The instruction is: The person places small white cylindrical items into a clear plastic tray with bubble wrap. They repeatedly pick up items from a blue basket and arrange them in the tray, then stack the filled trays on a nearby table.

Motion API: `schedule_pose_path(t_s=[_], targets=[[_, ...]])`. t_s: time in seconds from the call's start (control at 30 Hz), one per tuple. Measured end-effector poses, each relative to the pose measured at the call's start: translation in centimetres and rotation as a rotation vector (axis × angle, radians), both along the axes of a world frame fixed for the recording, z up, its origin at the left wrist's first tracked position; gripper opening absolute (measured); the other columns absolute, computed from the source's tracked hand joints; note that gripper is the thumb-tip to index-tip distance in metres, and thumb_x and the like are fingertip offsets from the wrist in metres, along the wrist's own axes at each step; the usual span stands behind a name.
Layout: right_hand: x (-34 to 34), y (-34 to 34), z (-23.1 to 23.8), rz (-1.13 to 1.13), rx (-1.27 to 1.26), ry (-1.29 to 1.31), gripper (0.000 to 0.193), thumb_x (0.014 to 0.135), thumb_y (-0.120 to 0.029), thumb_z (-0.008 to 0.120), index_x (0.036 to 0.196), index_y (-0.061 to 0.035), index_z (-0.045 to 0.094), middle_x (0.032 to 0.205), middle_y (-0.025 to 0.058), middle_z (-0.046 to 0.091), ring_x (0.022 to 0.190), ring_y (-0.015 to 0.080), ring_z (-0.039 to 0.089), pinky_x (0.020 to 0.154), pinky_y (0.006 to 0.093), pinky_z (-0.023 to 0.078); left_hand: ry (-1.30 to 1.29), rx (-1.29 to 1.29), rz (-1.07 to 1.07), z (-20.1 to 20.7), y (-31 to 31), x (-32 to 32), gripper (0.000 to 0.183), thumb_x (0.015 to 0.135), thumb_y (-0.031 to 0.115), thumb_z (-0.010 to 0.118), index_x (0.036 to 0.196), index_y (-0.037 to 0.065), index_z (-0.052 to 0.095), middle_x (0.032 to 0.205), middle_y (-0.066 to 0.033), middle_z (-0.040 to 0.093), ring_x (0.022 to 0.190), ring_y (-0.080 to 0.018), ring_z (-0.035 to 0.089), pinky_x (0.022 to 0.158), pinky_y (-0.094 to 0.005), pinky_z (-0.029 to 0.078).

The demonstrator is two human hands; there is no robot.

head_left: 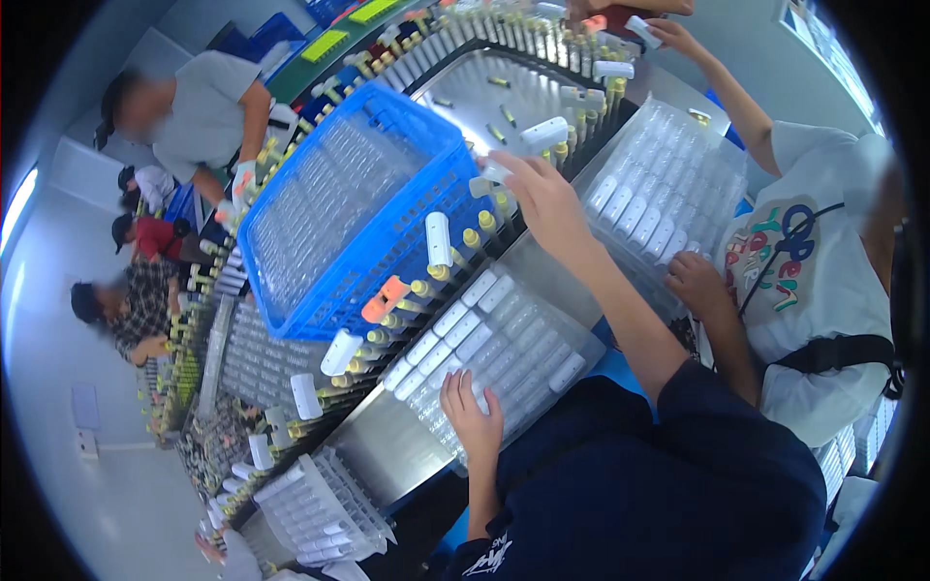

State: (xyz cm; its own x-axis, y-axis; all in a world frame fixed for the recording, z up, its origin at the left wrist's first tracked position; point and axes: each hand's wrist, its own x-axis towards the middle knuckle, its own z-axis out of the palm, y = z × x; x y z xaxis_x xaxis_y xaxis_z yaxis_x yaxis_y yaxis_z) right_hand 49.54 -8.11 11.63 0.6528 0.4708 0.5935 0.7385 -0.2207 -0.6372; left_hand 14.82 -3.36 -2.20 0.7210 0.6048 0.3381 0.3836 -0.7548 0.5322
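Beyond the tray, my right hand (547, 203) is stretched out to the row of yellow-tipped pegs. Its thumb and fingers are closed on a small white plastic casing (495, 172) at one of the pegs; whether the casing is seated there I cannot tell. My left hand (473, 416) lies open, fingers apart, over the left part of a clear plastic tray (513, 363). White oblong casings (463, 329) fill several of the tray's pockets at its far and right sides. A white casing (438, 238) stands on a peg (422, 289) nearby, beside an orange piece (386, 299).
A blue basket (397, 242) holding stacked clear trays stands behind the pegs. At right, a co-worker (814, 261) works over another clear tray (668, 184). More people sit across the line at left. Small yellow-and-dark parts (499, 82) lie on the metal surface.
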Motion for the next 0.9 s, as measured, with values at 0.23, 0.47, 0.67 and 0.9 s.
schedule_pose_path(t_s=[0.23,0.47,0.67,0.9], targets=[[-1.3,6.1,-1.3,0.207,-0.206,-0.287,0.03,0.103,-0.018,0.067,0.132,-0.0202,0.075,0.113,0.0089,0.073,0.106,0.0315,0.073,0.095,0.0448,0.057,-0.022,0.046,0.122,-1.1,3.9,-1.1,0.043,0.095,0.005,0.071,0.137,-0.002,0.063,0.139,-0.0244,0.062,0.137,-0.0452,0.055,0.117,-0.0534,0.044],[-5.6,8.3,-1.3,0.393,-0.347,-0.222,0.034,0.103,-0.023,0.07,0.137,-0.017,0.073,0.108,0.0109,0.072,0.097,0.0348,0.074,0.085,0.0458,0.06,0.106,0.036,0.087,-3.0,9.6,-1.1,0.028,0.098,0.009,0.071,0.125,0.002,0.07,0.124,-0.017,0.069,0.118,-0.0399,0.064,0.103,-0.0519,0.049],[-11.9,9.9,-4.7,0.311,-0.153,-0.132,0.045,0.101,-0.02,0.072,0.146,-0.017,0.066,0.112,0.0108,0.069,0.095,0.0313,0.075,0.076,0.0432,0.061,0.249,0.097,0.063,-2.3,10.9,-0.2,0.025,0.099,0.016,0.072,0.123,0.01,0.074,0.12,-0.01,0.069,0.113,-0.0336,0.065,0.095,-0.0488,0.05],[-17.4,9.3,-4.4,0.414,0.047,-0.22,0.056,0.096,-0.009,0.073,0.151,-0.0078,0.06,0.141,0.0202,0.065,0.12,0.0436,0.068,0.105,0.0494,0.056,0.238,0.142,-0.05,-2.4,11.9,0.5,0.032,0.098,0.016,0.075,0.127,0.006,0.07,0.117,-0.0139,0.068,0.112,-0.0371,0.065,0.095,-0.0508,0.05]])
